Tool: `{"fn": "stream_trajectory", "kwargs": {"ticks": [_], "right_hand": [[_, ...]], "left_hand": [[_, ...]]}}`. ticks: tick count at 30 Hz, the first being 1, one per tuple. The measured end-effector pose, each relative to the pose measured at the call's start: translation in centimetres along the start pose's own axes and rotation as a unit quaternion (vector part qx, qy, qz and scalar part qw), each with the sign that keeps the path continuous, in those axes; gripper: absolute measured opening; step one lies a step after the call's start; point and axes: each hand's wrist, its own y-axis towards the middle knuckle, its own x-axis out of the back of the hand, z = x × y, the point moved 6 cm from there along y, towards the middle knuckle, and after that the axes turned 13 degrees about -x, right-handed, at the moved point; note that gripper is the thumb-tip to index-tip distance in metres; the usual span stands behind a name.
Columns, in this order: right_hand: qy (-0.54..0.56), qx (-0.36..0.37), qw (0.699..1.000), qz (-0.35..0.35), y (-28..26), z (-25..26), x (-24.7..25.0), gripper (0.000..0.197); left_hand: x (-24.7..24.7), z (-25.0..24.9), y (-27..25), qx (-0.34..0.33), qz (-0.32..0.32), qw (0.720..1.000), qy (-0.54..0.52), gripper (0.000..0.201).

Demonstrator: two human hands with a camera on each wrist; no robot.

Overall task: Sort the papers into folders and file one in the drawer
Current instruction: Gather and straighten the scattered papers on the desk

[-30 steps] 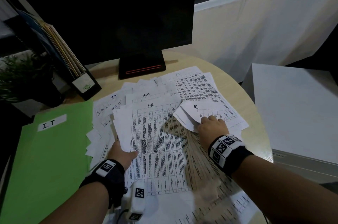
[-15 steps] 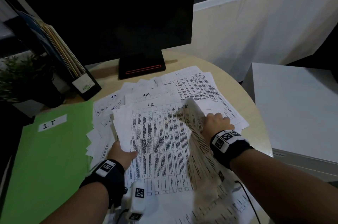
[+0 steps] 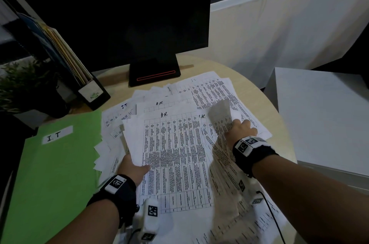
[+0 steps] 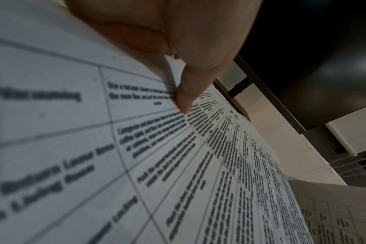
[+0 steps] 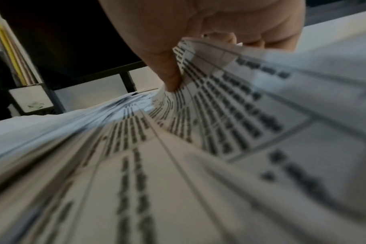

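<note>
Several printed sheets lie spread over the round wooden table [image 3: 277, 124], some headed "H.R." and some "I.T". My left hand [image 3: 132, 166] grips the left edge of a small stack topped by an H.R. sheet [image 3: 175, 156], thumb on top; the left wrist view shows the thumb [image 4: 184, 99] pressing on the print. My right hand [image 3: 238, 130] pinches a curled sheet [image 3: 220, 116] at the right of the pile, its corner lifted; the right wrist view shows it bent between thumb [image 5: 169, 74] and fingers. A green folder [image 3: 54, 180] labelled "I.T" lies at the left.
A dark monitor [image 3: 123, 14] stands at the back of the table on its base [image 3: 154, 73]. A black file holder [image 3: 87, 84] with folders and a potted plant [image 3: 24, 84] are at back left. A white cabinet [image 3: 323, 116] stands to the right.
My right hand has slid right and slightly farther back, and the sheet it pinches has flipped up so its corner stands raised. My left hand has kept its grip in place.
</note>
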Motion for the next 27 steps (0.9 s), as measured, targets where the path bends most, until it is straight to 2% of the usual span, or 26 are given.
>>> {"fn": "stream_trajectory", "kwargs": {"ticks": [3, 7, 11, 17, 27], "right_hand": [[-0.057, 0.041, 0.996, -0.061, -0.9, 0.4, 0.1, 0.029], [-0.096, 0.117, 0.975, -0.163, -2.3, 1.5, 1.0, 0.023], [-0.098, 0.160, 0.964, -0.191, -3.0, 2.1, 1.1, 0.025], [-0.149, 0.179, 0.955, -0.183, -2.7, 2.0, 1.0, 0.025], [-0.186, 0.156, 0.963, -0.120, -2.3, 1.7, 0.7, 0.034]], "left_hand": [[-0.1, 0.1, 0.1, 0.003, 0.009, 1.000, 0.003, 0.048], [0.0, -0.3, -0.2, 0.001, -0.002, 1.000, 0.008, 0.044], [0.0, -0.3, -0.2, 0.004, 0.002, 1.000, 0.002, 0.046], [0.0, -0.3, -0.3, 0.000, 0.000, 1.000, -0.001, 0.045], [0.1, -0.4, -0.4, -0.003, 0.002, 1.000, 0.003, 0.048]]}}
